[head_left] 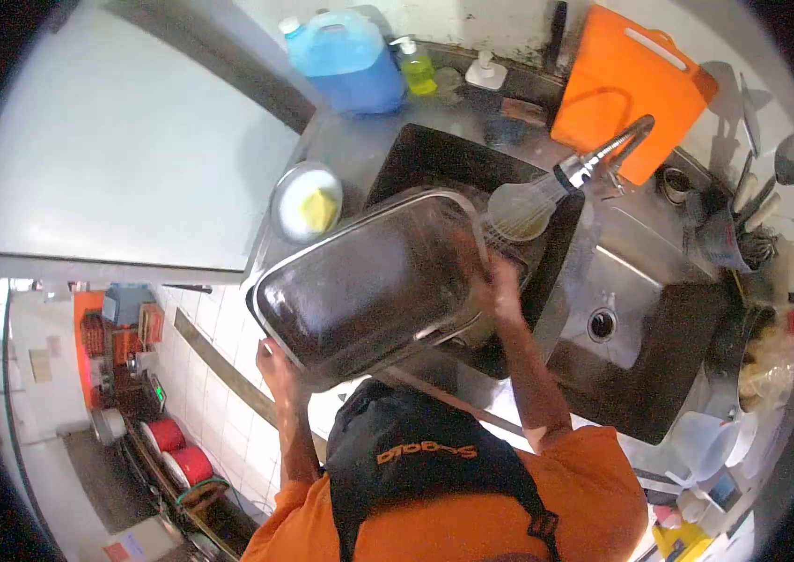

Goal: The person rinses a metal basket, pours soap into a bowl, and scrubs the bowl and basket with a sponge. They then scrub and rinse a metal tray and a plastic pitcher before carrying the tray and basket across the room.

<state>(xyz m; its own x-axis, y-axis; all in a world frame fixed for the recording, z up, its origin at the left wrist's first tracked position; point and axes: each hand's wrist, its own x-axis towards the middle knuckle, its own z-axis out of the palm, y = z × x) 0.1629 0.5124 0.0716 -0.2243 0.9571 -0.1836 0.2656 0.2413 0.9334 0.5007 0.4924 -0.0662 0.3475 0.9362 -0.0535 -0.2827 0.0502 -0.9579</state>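
A large, see-through rectangular baking dish [369, 286] is held tilted over the left sink basin [434, 145]. At its lower left corner my left hand [277, 365] is closed on the edge. My right hand [498, 281] grips the right end, and some of its fingers are blurred behind the wall. Just beyond the right end, water fans out from the faucet [594, 167] into the basin. A round white bowl [286, 225] with a yellow sponge [320, 210] and suds stands left of the dish.
Along the back are a blue liquid jug [345, 70], a green soap bottle [417, 67], a white dispenser [486, 71] and an orange cutting board [631, 89]. A second basin [617, 290] lies to the right, with utensils [753, 211] and a clear pitcher [701, 445] beyond.
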